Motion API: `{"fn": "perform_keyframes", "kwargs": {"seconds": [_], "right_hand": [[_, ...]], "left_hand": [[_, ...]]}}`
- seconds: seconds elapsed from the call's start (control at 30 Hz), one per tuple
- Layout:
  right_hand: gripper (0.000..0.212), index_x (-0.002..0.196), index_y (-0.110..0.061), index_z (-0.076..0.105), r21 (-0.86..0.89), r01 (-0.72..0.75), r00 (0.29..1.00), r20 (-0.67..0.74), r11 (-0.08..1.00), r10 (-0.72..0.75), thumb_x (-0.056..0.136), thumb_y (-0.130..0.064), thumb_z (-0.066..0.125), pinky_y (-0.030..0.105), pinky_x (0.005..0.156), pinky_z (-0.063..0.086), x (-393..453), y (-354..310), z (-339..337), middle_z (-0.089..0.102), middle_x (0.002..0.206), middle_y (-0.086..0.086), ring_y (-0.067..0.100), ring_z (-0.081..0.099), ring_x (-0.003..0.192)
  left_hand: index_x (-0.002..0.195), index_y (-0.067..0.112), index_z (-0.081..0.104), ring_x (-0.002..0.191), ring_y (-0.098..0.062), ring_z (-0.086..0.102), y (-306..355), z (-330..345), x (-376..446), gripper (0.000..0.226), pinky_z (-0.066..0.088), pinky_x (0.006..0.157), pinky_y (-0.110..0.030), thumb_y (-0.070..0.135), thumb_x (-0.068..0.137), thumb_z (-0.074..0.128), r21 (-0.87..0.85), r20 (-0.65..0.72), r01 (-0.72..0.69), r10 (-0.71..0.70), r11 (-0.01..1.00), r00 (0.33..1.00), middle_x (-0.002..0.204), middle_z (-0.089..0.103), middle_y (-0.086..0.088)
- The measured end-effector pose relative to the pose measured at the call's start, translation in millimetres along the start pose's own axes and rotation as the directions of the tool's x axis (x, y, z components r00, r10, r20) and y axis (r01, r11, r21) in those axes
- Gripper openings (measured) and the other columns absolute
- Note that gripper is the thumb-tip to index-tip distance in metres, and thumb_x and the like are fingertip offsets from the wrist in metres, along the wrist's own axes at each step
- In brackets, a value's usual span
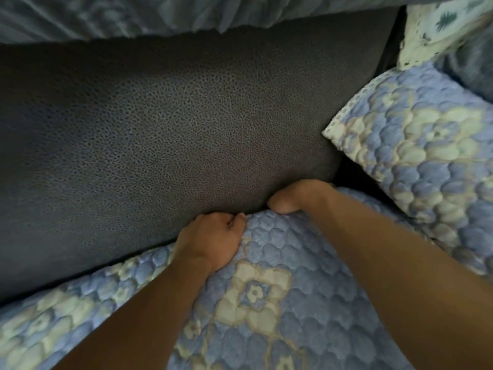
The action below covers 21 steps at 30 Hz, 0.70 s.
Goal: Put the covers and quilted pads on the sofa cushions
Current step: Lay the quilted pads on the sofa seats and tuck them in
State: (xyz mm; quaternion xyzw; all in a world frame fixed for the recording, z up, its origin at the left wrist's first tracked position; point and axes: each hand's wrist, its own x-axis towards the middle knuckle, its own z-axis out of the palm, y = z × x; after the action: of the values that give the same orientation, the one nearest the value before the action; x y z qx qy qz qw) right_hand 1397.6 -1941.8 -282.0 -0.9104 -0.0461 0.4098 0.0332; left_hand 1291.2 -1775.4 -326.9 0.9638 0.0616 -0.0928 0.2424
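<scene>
A blue quilted pad [266, 303] with cream flowers lies across the bottom of the view, its far edge meeting a large dark grey textured sofa cushion [160, 129]. My left hand [210, 240] grips that far edge of the pad with curled fingers. My right hand [296, 197] holds the same edge a little to the right, its fingers tucked down between pad and grey cushion, where they are hidden.
A second cushion [416, 145] in the same blue flowered quilting sits at the right. Behind it is a white pillow [437, 25] with green tree prints. Grey-blue patterned fabric [133, 14] drapes along the top. A dark gap [354, 177] lies between the cushions.
</scene>
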Motion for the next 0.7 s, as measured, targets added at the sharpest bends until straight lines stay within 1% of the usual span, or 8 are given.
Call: {"fn": "perform_keyframes", "kwargs": {"seconds": [0.1,0.2,0.37,0.47,0.53,0.6,0.63,0.7], "right_hand": [[0.049,0.142,-0.012,0.053,-0.208,0.073,0.996,-0.029,0.975,-0.081,0.103,-0.039,0.042,0.038,0.109,0.036,-9,3,5,0.047,0.151,0.011,0.029,0.048,0.134],[0.040,0.117,-0.017,0.068,-0.208,0.261,0.964,0.011,0.943,-0.265,0.105,-0.037,0.036,0.037,0.105,0.043,-18,7,6,0.062,0.132,0.006,0.023,0.059,0.114],[0.047,0.138,-0.016,0.057,-0.033,0.159,0.985,0.072,0.987,-0.157,0.105,-0.041,0.034,0.033,0.102,0.036,-4,-18,13,0.051,0.148,0.008,0.024,0.052,0.129],[0.049,0.137,-0.018,0.058,-0.119,0.147,0.986,-0.067,0.982,-0.155,0.104,-0.041,0.030,0.043,0.106,0.039,-2,-26,26,0.053,0.145,0.010,0.029,0.052,0.128],[0.055,0.114,-0.016,0.070,-0.285,0.159,0.868,-0.417,0.945,-0.272,0.100,-0.036,0.020,0.045,0.095,0.041,-15,-14,48,0.066,0.122,0.013,0.034,0.062,0.111],[0.053,0.091,-0.014,0.072,-0.328,0.201,0.621,-0.686,0.923,-0.379,0.095,-0.034,0.024,0.044,0.088,0.042,-37,-3,82,0.072,0.096,0.011,0.034,0.066,0.093],[0.048,0.096,-0.017,0.073,-0.281,0.210,0.567,-0.745,0.936,-0.351,0.094,-0.036,0.029,0.046,0.095,0.043,-44,1,97,0.072,0.100,0.007,0.032,0.065,0.100],[0.048,0.115,-0.022,0.070,-0.206,0.177,0.604,-0.749,0.962,-0.272,0.094,-0.040,0.031,0.047,0.110,0.035,-48,3,109,0.068,0.117,0.000,0.026,0.056,0.118]], "left_hand": [[0.091,0.028,0.072,0.090,-0.026,0.066,2,1,2,0.057,0.051,0.080,-0.036,0.061,0.097,0.026,0.043,-0.013,-0.004,0.004,0.999,1.000,0.098,0.073,0.000],[0.090,0.027,0.072,0.090,-0.026,0.065,3,2,3,0.057,0.051,0.081,-0.037,0.059,0.097,0.025,0.067,-0.017,0.004,-0.003,0.998,1.000,0.098,0.073,0.000],[0.087,0.025,0.071,0.092,-0.026,0.066,2,-1,2,0.057,0.052,0.085,-0.040,0.058,0.099,0.026,0.053,0.013,-0.016,0.016,0.998,1.000,0.098,0.073,0.000],[0.080,0.023,0.068,0.089,-0.024,0.065,1,-1,1,0.056,0.053,0.084,-0.041,0.057,0.099,0.028,0.021,0.000,-0.020,0.020,1.000,1.000,0.094,0.073,0.000],[0.079,0.023,0.068,0.088,-0.024,0.065,0,0,3,0.055,0.053,0.083,-0.039,0.056,0.099,0.028,0.027,-0.026,-0.021,0.021,0.999,0.999,0.094,0.073,0.000],[0.086,0.023,0.072,0.091,-0.025,0.066,0,0,3,0.056,0.052,0.083,-0.038,0.054,0.100,0.027,0.045,-0.016,-0.005,0.006,0.999,1.000,0.098,0.074,-0.001],[0.090,0.023,0.073,0.093,-0.026,0.066,1,1,4,0.056,0.052,0.085,-0.038,0.054,0.100,0.026,0.057,-0.011,-0.006,0.007,0.998,1.000,0.100,0.074,-0.001],[0.095,0.021,0.073,0.098,-0.028,0.065,4,1,6,0.058,0.051,0.088,-0.039,0.053,0.100,0.025,0.075,0.026,0.032,-0.034,0.997,0.999,0.107,0.073,-0.004]]}}
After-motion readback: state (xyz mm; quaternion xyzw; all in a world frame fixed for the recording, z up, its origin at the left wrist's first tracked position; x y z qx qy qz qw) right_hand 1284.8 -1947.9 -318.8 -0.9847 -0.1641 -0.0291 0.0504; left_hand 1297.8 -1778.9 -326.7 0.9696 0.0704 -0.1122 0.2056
